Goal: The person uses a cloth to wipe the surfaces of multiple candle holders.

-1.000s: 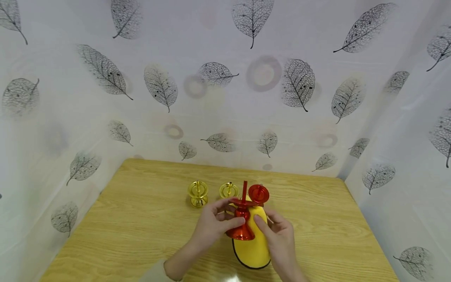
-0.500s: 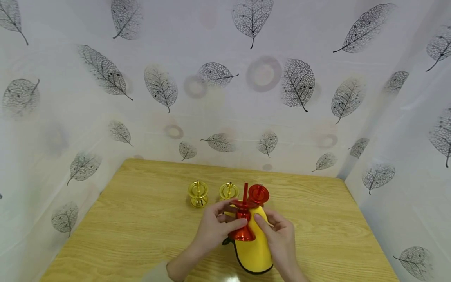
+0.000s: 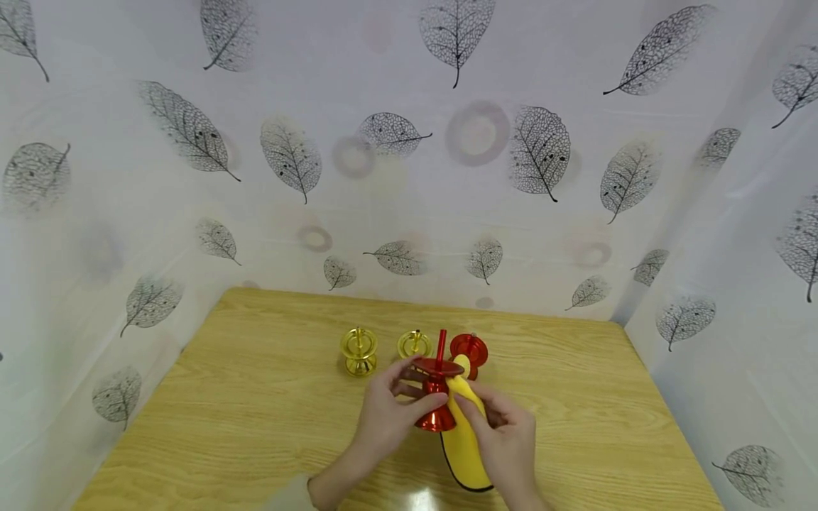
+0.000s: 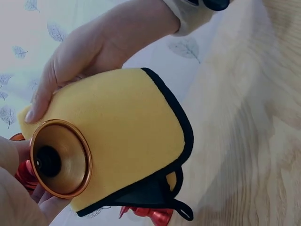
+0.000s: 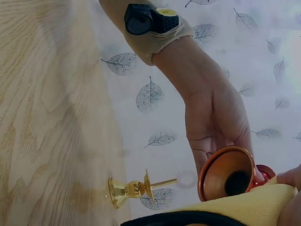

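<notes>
My left hand (image 3: 383,419) grips a shiny red candle holder (image 3: 437,420) round its narrow waist, spike up in the head view. The left wrist view looks into the hollow of its base (image 4: 70,155). A yellow cloth mitt (image 3: 465,458), edged in black with a small loop, hangs from my right hand (image 3: 508,433). That hand's thumb and fingers pinch the cloth near its upper end, right against the red holder's side. In the right wrist view the mitt (image 5: 254,207) hides part of the hand behind it.
Behind the hands on the wooden table (image 3: 255,411) stand two gold candle holders, one at left (image 3: 359,348) and one in the middle (image 3: 415,343). Another red candle holder (image 3: 471,346) stands to their right. Leaf-patterned sheeting (image 3: 409,184) surrounds the table's back and sides.
The yellow mitt has swung slightly right and turned narrower, with its tip showing behind the holder's dish. My right thumb has shifted left toward the holder, which stays in my left hand.
</notes>
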Tool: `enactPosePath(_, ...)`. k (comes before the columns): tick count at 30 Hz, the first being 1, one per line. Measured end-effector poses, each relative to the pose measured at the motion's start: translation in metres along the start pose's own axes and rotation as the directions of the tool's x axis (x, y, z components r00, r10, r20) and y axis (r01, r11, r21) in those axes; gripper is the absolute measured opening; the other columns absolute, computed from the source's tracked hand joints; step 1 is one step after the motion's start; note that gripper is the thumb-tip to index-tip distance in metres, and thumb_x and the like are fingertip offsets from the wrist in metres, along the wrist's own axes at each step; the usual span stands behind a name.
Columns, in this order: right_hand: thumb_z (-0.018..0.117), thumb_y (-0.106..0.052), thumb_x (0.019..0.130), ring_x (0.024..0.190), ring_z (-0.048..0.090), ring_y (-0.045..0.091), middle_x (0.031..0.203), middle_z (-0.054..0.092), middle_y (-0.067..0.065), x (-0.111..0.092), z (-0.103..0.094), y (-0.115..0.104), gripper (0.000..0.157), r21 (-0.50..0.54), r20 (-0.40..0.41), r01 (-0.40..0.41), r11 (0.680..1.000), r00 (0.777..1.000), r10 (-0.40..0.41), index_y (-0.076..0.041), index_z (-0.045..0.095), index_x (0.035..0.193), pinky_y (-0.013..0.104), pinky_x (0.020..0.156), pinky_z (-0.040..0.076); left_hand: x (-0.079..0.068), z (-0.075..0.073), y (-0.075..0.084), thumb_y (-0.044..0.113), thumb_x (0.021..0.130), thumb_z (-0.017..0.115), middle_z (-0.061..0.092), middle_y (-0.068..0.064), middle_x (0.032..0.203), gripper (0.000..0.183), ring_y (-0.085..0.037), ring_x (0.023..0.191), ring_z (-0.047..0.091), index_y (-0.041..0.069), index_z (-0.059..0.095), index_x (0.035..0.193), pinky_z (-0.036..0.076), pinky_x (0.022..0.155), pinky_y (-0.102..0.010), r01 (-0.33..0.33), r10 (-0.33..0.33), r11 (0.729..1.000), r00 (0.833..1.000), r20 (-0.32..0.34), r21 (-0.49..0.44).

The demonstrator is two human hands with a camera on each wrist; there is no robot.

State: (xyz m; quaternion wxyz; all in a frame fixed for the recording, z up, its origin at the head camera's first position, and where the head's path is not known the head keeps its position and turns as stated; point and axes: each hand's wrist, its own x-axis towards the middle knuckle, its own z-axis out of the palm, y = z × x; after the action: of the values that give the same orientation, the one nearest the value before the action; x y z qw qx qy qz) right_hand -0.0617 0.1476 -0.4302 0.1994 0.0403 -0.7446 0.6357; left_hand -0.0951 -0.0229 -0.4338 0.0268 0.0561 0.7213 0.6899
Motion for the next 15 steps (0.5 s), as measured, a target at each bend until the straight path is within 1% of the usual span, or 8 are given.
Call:
enactPosePath(4,0.077,0.011,0.087,0.085,0.079,0.004,0.100,0.082,0.003,-0.0013,0.0006,0.0002,0.020,-0.004,-0.012,0.046,0.999,0.999,-0.046,-0.001,0.081,0.102,0.023,0.067,0.064,0.0014,-0.0007,-0.0021,0.023,0.086,0.089,0.074,-0.018,0.116,0.065,-0.020,0.090,0.073,0.004,0.062,0.142,0.065,0.071,-0.026,0.015,-0.015,1.000,1.000,0.003,-0.010)
enactPosePath(9,0.076,0.012,0.087,0.081,0.078,0.003,0.098,0.082,-0.001,0.0005,-0.0002,0.0029,0.020,-0.007,-0.031,0.086,0.996,0.996,-0.087,0.000,0.078,0.103,0.020,0.064,0.063,0.0012,-0.0017,-0.0034,0.021,0.087,0.088,0.073,-0.020,0.118,0.064,-0.021,0.091,0.073,0.002,0.062,0.142,0.065,0.074,-0.026,0.033,-0.031,0.998,0.999,0.037,-0.053)
enactPosePath(12,0.076,0.013,0.087,0.077,0.076,0.003,0.096,0.082,-0.006,0.0022,-0.0010,0.0045,0.019,-0.007,-0.038,0.097,0.995,0.995,-0.097,0.002,0.077,0.103,0.018,0.063,0.061,-0.0001,-0.0011,-0.0026,0.020,0.088,0.087,0.072,-0.020,0.119,0.061,-0.021,0.092,0.073,0.003,0.063,0.141,0.065,0.075,-0.027,0.056,-0.051,0.994,0.997,0.058,-0.094)
enactPosePath(15,0.076,0.012,0.088,0.067,0.070,0.002,0.089,0.080,-0.009,0.0037,-0.0020,0.0066,0.017,-0.012,-0.037,0.072,0.997,0.997,-0.073,0.002,0.075,0.101,0.016,0.056,0.056,-0.0018,0.0001,-0.0017,0.021,0.089,0.087,0.073,-0.019,0.120,0.060,-0.020,0.093,0.073,0.004,0.063,0.142,0.065,0.077,-0.028,0.081,-0.072,0.990,0.994,0.081,-0.117)
